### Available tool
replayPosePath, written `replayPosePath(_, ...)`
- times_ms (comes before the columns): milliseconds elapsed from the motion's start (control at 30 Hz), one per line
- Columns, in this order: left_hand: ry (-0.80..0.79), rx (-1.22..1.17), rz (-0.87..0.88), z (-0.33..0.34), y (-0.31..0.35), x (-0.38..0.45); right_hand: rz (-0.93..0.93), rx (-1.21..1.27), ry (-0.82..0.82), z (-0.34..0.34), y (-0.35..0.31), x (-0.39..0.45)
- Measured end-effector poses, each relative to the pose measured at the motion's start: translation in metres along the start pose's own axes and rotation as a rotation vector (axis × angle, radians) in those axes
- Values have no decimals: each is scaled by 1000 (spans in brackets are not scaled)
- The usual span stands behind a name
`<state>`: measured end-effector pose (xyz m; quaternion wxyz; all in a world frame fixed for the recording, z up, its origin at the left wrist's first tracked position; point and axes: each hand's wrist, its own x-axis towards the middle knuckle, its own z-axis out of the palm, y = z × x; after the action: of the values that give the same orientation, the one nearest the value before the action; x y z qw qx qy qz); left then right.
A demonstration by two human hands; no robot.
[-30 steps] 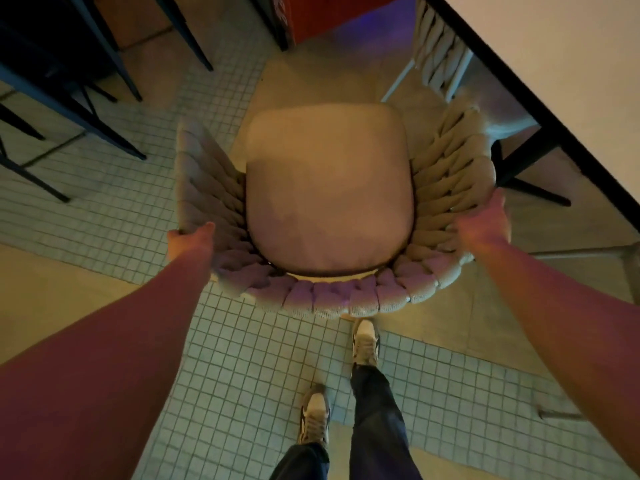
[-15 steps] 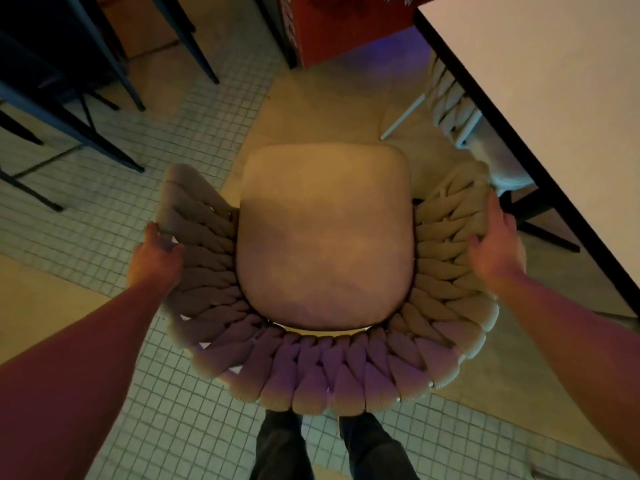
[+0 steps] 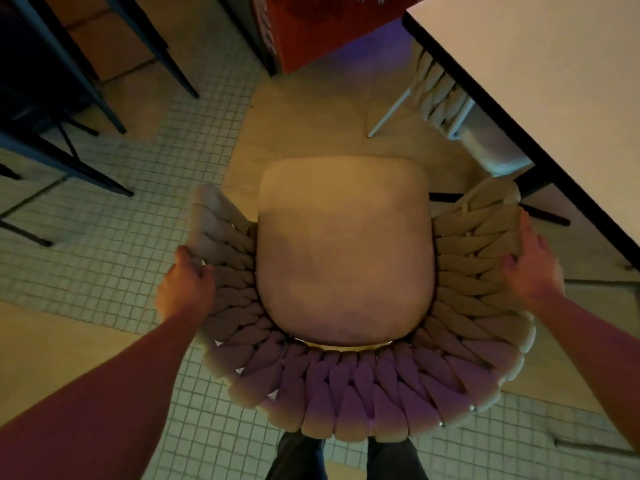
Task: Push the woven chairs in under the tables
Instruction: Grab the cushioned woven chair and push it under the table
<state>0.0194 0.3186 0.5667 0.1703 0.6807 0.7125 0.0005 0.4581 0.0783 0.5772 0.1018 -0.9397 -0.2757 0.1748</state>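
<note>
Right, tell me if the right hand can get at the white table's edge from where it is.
Probably yes. The right hand grips the woven chair at its right arm, and the white table edge lies just beyond with only open floor between; it would have to let go first.

Both forearms are bare, with no sleeves, watch or rings showing; dark trousers (image 3: 301, 459) appear at the bottom centre of the frame.
</note>
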Motion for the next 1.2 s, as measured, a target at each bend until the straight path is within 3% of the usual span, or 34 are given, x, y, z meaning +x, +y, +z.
replayPosePath(467,-99,115,205,-8,1,24,179,100,110,30,36,-93)
replayPosePath(1200,-234,229,650,14,134,60,617,269,324,53,81,-221)
